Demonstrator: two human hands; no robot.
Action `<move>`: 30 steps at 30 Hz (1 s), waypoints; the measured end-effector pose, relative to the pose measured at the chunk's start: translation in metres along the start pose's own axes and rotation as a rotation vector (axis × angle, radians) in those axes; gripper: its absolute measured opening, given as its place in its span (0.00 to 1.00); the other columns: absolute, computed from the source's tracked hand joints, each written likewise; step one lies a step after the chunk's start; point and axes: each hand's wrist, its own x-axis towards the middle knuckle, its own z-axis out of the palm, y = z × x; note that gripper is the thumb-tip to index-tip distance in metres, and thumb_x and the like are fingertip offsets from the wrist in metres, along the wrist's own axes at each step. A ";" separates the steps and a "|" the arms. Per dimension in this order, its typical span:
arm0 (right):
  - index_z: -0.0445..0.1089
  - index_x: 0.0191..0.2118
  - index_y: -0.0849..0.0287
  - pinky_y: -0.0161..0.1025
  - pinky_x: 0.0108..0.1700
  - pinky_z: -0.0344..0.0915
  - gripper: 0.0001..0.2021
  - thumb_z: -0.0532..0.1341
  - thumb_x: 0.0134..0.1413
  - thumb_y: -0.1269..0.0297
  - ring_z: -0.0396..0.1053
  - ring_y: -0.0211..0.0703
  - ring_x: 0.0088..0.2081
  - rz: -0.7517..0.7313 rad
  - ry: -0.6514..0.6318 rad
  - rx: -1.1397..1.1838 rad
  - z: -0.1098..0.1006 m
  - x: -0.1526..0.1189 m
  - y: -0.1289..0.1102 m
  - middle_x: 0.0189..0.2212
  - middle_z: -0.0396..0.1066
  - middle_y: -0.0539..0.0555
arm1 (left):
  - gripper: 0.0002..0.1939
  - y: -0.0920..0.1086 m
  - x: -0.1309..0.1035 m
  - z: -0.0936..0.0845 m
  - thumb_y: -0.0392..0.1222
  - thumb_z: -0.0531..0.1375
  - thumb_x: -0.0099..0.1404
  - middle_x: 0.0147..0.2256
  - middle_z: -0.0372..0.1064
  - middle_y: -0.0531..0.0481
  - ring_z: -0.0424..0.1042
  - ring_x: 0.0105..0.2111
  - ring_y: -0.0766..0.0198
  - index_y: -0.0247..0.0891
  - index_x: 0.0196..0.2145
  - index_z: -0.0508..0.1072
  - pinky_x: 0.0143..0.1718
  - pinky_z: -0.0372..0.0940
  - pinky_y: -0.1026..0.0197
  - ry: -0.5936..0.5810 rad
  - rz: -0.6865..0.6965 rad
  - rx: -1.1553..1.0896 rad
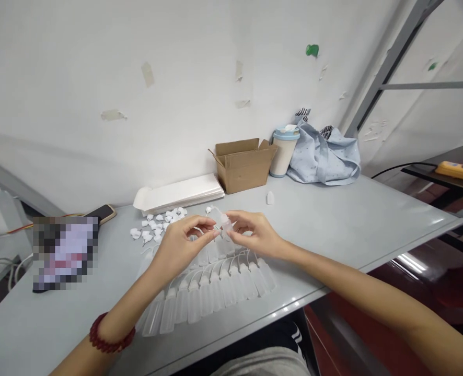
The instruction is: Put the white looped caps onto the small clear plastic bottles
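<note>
My right hand (257,233) is closed around a small translucent plastic bottle (226,225), gripping it between thumb and fingers above the table. Close beside it, my left hand (186,241) has its thumb and fingertips pinched together near the bottle's side; a thin bit seems to be between them, too small to name. Below both hands lies a row of similar translucent bottles (208,296), each with a thin curved tube at its top. More bottles behind them are partly hidden by my hands. Small white plastic caps (159,225) are scattered to the left, beyond my left hand.
A stack of white card sheets (180,194) and an open cardboard box (244,169) stand by the wall. Right of them are a lidded cup (283,154) and a light blue bag (325,156). One loose white cap (270,198) and a phone (103,213) lie on the table (333,224).
</note>
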 end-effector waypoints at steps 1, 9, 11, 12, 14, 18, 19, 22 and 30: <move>0.66 0.48 0.60 0.34 0.29 0.69 0.16 0.60 0.51 0.67 0.70 0.35 0.27 0.081 -0.020 0.116 -0.002 0.001 -0.002 0.35 0.71 0.53 | 0.08 0.001 -0.001 -0.001 0.44 0.60 0.59 0.35 0.74 0.48 0.72 0.33 0.59 0.39 0.34 0.74 0.34 0.68 0.57 0.031 0.086 0.089; 0.69 0.45 0.61 0.33 0.29 0.71 0.16 0.63 0.48 0.66 0.72 0.37 0.30 0.311 -0.088 0.554 -0.026 0.010 -0.006 0.33 0.74 0.54 | 0.17 0.009 0.022 0.001 0.40 0.56 0.64 0.50 0.67 0.40 0.64 0.50 0.52 0.37 0.51 0.66 0.49 0.63 0.47 -0.093 0.713 0.424; 0.69 0.44 0.61 0.33 0.30 0.71 0.16 0.64 0.47 0.67 0.72 0.37 0.29 0.345 -0.083 0.582 -0.031 0.012 -0.005 0.33 0.75 0.55 | 0.17 0.011 0.031 0.006 0.40 0.56 0.64 0.50 0.66 0.39 0.64 0.51 0.51 0.36 0.51 0.65 0.49 0.63 0.46 -0.091 0.747 0.429; 0.69 0.44 0.62 0.33 0.30 0.71 0.16 0.64 0.47 0.67 0.72 0.37 0.29 0.355 -0.080 0.591 -0.034 0.012 -0.005 0.33 0.75 0.56 | 0.16 0.011 0.034 0.009 0.39 0.56 0.64 0.49 0.67 0.39 0.64 0.51 0.51 0.36 0.50 0.66 0.49 0.62 0.46 -0.080 0.759 0.428; 0.70 0.43 0.62 0.33 0.30 0.71 0.16 0.65 0.46 0.66 0.73 0.37 0.29 0.350 -0.093 0.600 -0.043 0.014 -0.004 0.34 0.76 0.56 | 0.15 0.014 0.038 0.015 0.39 0.56 0.64 0.48 0.67 0.39 0.64 0.50 0.51 0.36 0.49 0.66 0.49 0.62 0.45 -0.052 0.769 0.409; 0.68 0.46 0.62 0.35 0.33 0.71 0.18 0.65 0.46 0.67 0.74 0.40 0.33 0.304 -0.295 0.547 -0.073 0.018 -0.002 0.35 0.76 0.56 | 0.16 0.023 0.036 0.031 0.38 0.58 0.61 0.46 0.68 0.39 0.64 0.49 0.51 0.35 0.47 0.65 0.50 0.62 0.45 0.018 0.729 0.323; 0.68 0.46 0.62 0.35 0.33 0.71 0.18 0.65 0.46 0.67 0.74 0.41 0.33 0.319 -0.373 0.508 -0.082 0.019 -0.001 0.34 0.76 0.56 | 0.17 0.026 0.034 0.035 0.38 0.59 0.61 0.46 0.68 0.39 0.65 0.49 0.51 0.35 0.47 0.64 0.49 0.62 0.45 0.021 0.720 0.299; 0.70 0.40 0.64 0.35 0.32 0.70 0.12 0.62 0.47 0.68 0.74 0.41 0.30 0.299 -0.326 0.341 -0.107 0.021 0.006 0.31 0.76 0.55 | 0.18 0.035 0.023 0.047 0.37 0.60 0.59 0.46 0.67 0.41 0.65 0.48 0.51 0.38 0.48 0.63 0.48 0.62 0.46 -0.070 0.704 0.251; 0.69 0.33 0.65 0.31 0.29 0.63 0.10 0.52 0.47 0.77 0.69 0.36 0.22 0.338 0.123 -0.676 -0.126 0.028 0.031 0.22 0.73 0.53 | 0.18 0.040 0.004 0.062 0.37 0.59 0.59 0.44 0.66 0.41 0.66 0.44 0.54 0.37 0.47 0.64 0.44 0.66 0.53 -0.386 0.569 0.240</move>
